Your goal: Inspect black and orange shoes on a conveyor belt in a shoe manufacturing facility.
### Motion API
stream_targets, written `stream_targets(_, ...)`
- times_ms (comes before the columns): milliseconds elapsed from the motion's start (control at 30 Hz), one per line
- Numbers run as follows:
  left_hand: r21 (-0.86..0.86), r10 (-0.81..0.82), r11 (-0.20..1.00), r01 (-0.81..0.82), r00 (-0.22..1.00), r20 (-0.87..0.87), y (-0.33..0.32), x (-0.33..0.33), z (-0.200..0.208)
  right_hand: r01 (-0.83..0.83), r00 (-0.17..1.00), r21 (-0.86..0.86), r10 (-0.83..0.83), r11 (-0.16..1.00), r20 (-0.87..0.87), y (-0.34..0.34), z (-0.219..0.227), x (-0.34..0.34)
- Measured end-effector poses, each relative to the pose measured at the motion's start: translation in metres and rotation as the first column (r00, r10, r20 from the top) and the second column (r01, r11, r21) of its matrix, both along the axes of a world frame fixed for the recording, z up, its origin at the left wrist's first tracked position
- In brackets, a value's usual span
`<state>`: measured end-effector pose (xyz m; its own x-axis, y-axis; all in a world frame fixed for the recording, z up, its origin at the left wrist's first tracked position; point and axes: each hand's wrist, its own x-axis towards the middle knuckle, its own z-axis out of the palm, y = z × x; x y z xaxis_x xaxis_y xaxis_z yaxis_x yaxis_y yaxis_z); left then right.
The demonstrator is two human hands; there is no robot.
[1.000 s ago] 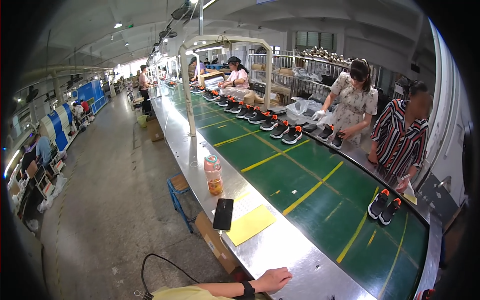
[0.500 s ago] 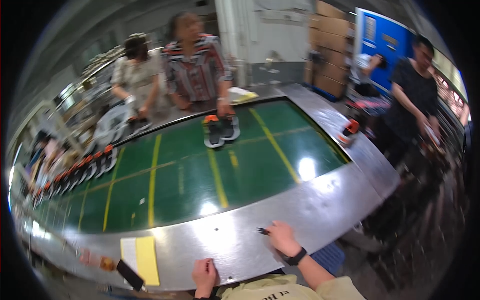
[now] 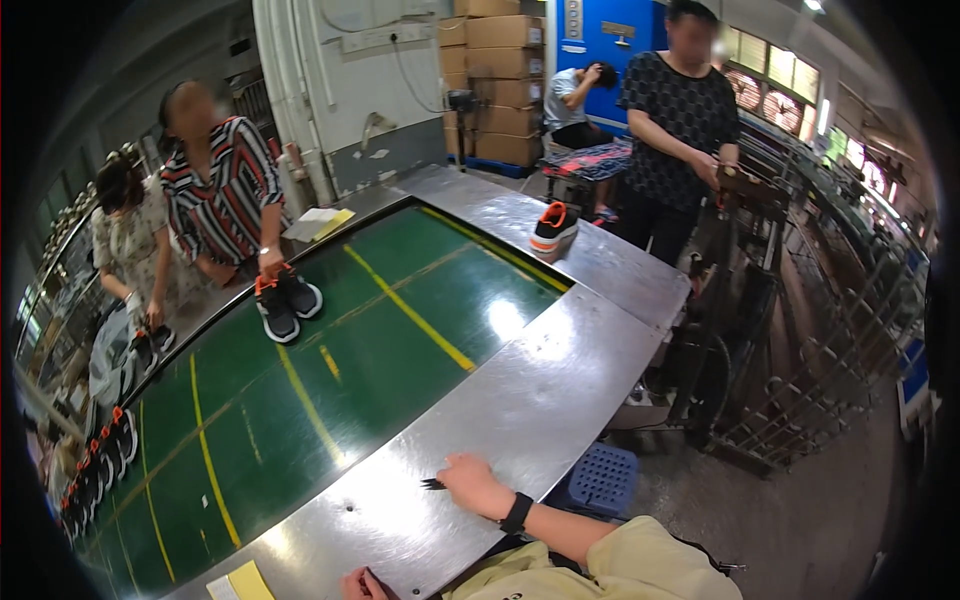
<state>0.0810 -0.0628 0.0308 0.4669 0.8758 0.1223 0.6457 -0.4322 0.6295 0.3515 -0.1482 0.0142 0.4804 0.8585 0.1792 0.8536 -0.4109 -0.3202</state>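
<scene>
My right hand (image 3: 478, 487), with a black band on its wrist, rests on the bare metal edge (image 3: 420, 440) of the worktable. Its fingers are closed on a small black pointed tool (image 3: 433, 484), whose tips stick out to the left; the rest is hidden in the grip. My left hand (image 3: 364, 585) lies curled at the table's front edge, partly cut off by the lower rim, and nothing shows in it. Farther off, a pair of black sneakers (image 3: 285, 305) with orange linings and white soles sits on the green belt (image 3: 270, 420), under a co-worker's hand.
A single sneaker (image 3: 553, 235) stands on the far metal corner. Several more sneakers (image 3: 100, 465) line the belt's left side. A yellow-and-white pad (image 3: 245, 582) lies near the lower left, a blue perforated stool (image 3: 604, 478) below the table, metal racks (image 3: 800, 400) on the right.
My view has swung to the right, so everything sits farther left and the left hand is nearly out of the picture. The black tool stays in my right hand.
</scene>
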Motion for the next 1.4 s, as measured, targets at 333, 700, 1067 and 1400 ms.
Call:
stream_targets(333, 0.056, -0.001, 0.998, 0.0, 1.0, 0.017, 0.0, 0.003, -0.006, -0.007, 1.0, 0.0, 0.007, 1.0, -0.021, -0.006, 0.0, 0.005)
stream_targets(700, 0.239, 0.018, 0.969, -0.067, 0.98, 0.199, 0.015, 0.0, -0.041, 0.145, 0.958, 0.048, -0.128, 0.988, -0.256, -0.031, 0.044, 0.036)
stream_targets(1067, 0.208, 0.014, 0.976, -0.063, 0.973, 0.228, 0.0, -0.002, -0.042, -0.044, 0.999, -0.23, 0.036, 0.972, -0.039, -0.029, 0.016, 0.093)
stream_targets(1400, 0.161, 0.012, 0.985, -0.053, 0.97, 0.245, -0.002, 0.004, -0.054, -0.178, 0.981, -0.315, 0.145, 0.932, -0.126, -0.021, 0.082, 0.087)
